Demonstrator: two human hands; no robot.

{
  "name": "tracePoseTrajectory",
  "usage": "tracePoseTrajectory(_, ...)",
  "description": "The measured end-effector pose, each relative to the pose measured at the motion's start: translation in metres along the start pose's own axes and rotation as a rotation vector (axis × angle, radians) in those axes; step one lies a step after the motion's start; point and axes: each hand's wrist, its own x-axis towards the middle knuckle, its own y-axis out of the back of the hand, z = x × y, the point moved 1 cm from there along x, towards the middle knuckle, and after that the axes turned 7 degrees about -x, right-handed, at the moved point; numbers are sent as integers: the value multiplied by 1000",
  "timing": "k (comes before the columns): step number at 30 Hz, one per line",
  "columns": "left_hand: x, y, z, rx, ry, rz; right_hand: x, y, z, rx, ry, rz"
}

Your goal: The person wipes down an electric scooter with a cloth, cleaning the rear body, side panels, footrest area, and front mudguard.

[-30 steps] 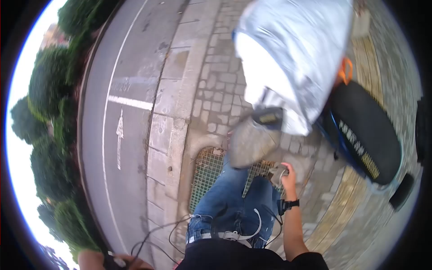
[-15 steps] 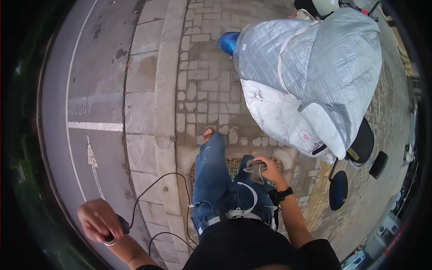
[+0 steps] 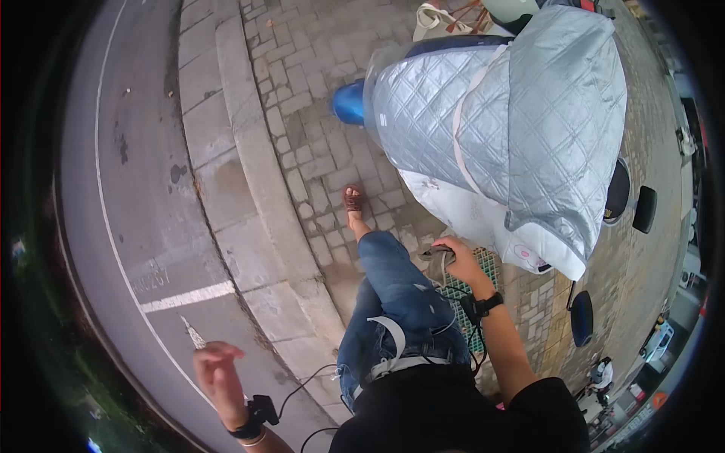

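Note:
My right hand (image 3: 462, 263) is closed around a grey cloth-like thing (image 3: 436, 255), its fabric bunched at the fingertips; its exact kind I cannot make out. A dark band and small device (image 3: 483, 304) sit on that wrist. At the lower left, my left hand (image 3: 219, 374) hangs over the road edge with loosely bent fingers and nothing visible in it. On the left wrist is a black device (image 3: 262, 409) with a cable (image 3: 302, 389). To the right of my legs stands a two-wheeler draped in a silver quilted cover (image 3: 445, 113).
A blue front fender (image 3: 349, 103) pokes out from under the cover, and a mirror (image 3: 581, 317) sticks out at the right. A raised kerb (image 3: 260, 162) separates the brick pavement (image 3: 302, 90) from the road (image 3: 143, 189). A green grate (image 3: 483, 272) lies by my right hand.
One sandalled foot has come forward, and my view has turned. My left hand has swung and its fingers have loosened. The right hand still holds the grey cloth-like thing.

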Motion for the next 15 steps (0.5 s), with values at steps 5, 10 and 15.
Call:
tracePoseTrajectory(5, 98, -42, 127, -257, -796, -346, 66, -10, -2, 215, -40, 160)
tracePoseTrajectory(10, 187, -69, 193, -216, -881, -567, 104, -33, -32, 395, -190, 260)
tracePoseTrajectory(15, 255, -112, 231, -259, -1033, -755, 126, -48, -61, 351, -222, 327)
